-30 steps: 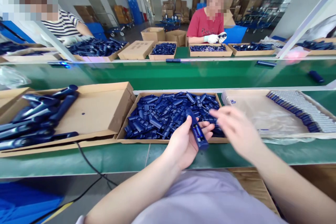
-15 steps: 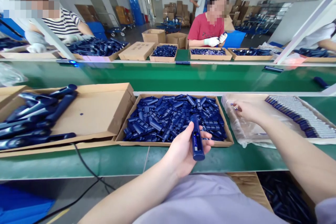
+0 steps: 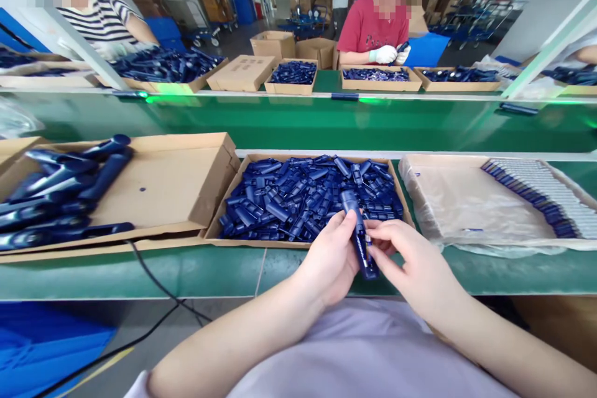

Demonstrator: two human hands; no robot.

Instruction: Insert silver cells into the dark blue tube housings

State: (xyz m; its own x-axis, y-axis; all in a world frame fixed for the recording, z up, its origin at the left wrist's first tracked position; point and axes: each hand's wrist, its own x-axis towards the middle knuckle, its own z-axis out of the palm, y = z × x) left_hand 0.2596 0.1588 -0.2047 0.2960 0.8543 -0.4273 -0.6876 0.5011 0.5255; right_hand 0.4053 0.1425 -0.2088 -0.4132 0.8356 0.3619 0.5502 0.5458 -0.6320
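Observation:
My left hand (image 3: 333, 258) is wrapped round a dark blue tube-shaped housing (image 3: 352, 205), which has an open slot facing up. At that slot, my right hand (image 3: 396, 249) pinches a small part that is mostly hidden by the fingers. Just behind both hands stands a cardboard tray (image 3: 261, 242) heaped with small blue plastic parts (image 3: 298, 199). To the right, a plastic-lined tray (image 3: 448, 199) holds rows of silver batteries or cells with dark blue ends (image 3: 532, 199), and a thin piece (image 3: 473, 229) lies apart near its front.
At the left, an open carton (image 3: 163, 199) holds blue housings (image 3: 93, 180). A green conveyor (image 3: 261, 124) runs behind the trays, under slanted white posts. Co-workers stand across it beside more boxes. A black cable (image 3: 153, 280) hangs over the near edge at the left.
My right hand has come from the lined tray to the housing in my left hand. The housing is now tilted more. The camera view has dipped, and pieces on the conveyor have shifted right.

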